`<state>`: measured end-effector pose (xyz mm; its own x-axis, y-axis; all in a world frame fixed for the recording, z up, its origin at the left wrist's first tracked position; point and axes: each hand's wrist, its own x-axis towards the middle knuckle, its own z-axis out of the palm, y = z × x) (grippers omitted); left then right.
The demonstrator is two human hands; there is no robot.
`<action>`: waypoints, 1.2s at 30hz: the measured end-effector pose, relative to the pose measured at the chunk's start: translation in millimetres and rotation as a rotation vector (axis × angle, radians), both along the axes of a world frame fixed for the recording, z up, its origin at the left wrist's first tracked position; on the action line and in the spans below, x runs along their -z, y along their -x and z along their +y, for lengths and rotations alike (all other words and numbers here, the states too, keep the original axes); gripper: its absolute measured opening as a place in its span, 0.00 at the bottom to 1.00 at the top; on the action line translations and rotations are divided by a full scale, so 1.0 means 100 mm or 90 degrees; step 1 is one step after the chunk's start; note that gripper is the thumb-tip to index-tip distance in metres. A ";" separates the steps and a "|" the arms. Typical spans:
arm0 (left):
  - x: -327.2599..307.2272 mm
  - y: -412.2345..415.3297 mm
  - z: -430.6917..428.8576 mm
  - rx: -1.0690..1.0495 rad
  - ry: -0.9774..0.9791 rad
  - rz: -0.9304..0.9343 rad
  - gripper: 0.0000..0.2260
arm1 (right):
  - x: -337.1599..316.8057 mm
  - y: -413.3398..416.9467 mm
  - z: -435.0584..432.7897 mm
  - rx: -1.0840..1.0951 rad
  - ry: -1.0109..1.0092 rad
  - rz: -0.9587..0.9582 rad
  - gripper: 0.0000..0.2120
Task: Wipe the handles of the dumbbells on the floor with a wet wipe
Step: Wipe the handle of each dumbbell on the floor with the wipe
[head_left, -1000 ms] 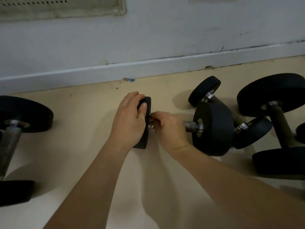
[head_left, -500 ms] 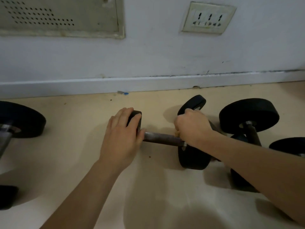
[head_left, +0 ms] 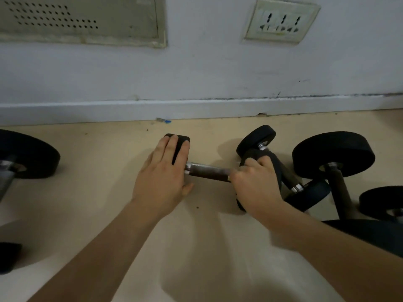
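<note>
A black-headed dumbbell lies on the beige floor, its bare metal handle (head_left: 207,171) showing between my hands. My left hand (head_left: 161,177) covers its left head (head_left: 182,147): the fingers lie over the top of the head and the thumb sits below the handle. My right hand (head_left: 255,184) is curled round the right end of the handle, tight against the right head (head_left: 275,166). No wet wipe can be made out; the fist hides whatever is inside it.
Several more black dumbbells crowd the floor at the right, a small one (head_left: 257,140) and a large one (head_left: 333,153) among them. Another large dumbbell (head_left: 28,155) lies at the far left. The skirting board (head_left: 196,110) runs behind, with a wall socket (head_left: 281,20) and vent panel (head_left: 82,18) above.
My right hand slid along the handle from its left end to the right end, baring the metal. My left hand stayed on the left head. The view tilted up.
</note>
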<state>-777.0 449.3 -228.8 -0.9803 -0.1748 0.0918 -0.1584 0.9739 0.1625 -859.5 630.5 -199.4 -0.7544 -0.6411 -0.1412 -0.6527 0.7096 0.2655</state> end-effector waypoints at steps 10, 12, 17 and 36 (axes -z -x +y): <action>0.07 0.16 0.52 0.065 -0.045 0.054 0.22 | 0.14 0.07 -0.21 0.020 0.246 -0.051 0.04; 0.15 0.23 0.59 0.003 -0.097 0.035 0.19 | 0.18 0.07 -0.24 0.022 0.284 -0.115 0.05; 0.11 -0.05 0.60 -0.062 -0.109 0.037 0.23 | 0.47 -0.03 -0.47 -0.006 0.467 -0.165 0.08; -0.12 -1.20 0.30 -0.212 -0.298 -0.052 0.29 | 0.38 -0.11 -0.37 0.117 0.342 -0.082 0.03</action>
